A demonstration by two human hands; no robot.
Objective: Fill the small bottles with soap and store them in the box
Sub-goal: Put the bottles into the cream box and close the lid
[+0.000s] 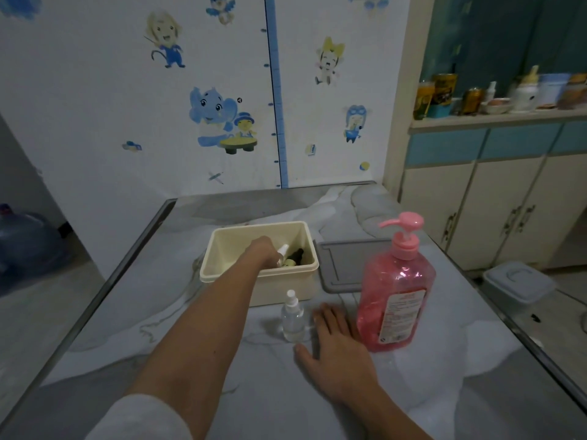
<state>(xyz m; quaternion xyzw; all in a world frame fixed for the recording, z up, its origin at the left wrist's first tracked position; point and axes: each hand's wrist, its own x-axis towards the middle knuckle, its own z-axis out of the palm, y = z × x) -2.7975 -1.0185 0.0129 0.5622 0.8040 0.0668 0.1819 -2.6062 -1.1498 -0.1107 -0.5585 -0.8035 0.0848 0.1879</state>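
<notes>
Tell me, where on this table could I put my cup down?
Bare tabletop lies left of the cream box, and behind it toward the wall. The near right corner, past the pink soap pump bottle, is free too. Crowded: the spray bottle, right hand and pump bottle before the box.

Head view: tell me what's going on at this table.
A person's left hand reaches into the open cream plastic box and appears to grip a small white-capped bottle there. The right hand rests flat on the marbled table beside an upright small clear spray bottle. The big pink pump soap bottle stands to its right, untouched; the grey lid lies beside the box.
</notes>
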